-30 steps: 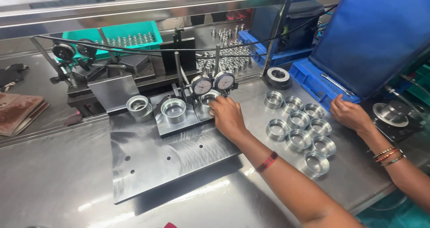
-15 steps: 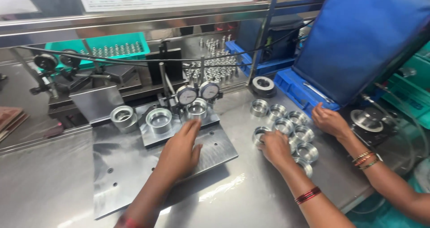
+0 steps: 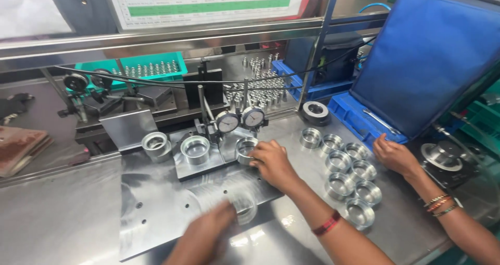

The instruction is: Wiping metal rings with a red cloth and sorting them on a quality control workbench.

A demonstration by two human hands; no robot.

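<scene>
A metal ring (image 3: pixel 246 149) under the dial gauges (image 3: pixel 240 120) is gripped by the right hand (image 3: pixel 272 162) — the left hand (image 3: pixel 205 236) is blurred, its grip unreadable.

I see shiny silver rings (image 3: pixel 350 177) beside a big blue cover (image 3: pixel 427 57), and a green tray (image 3: pixel 151 67) far behind them.
</scene>
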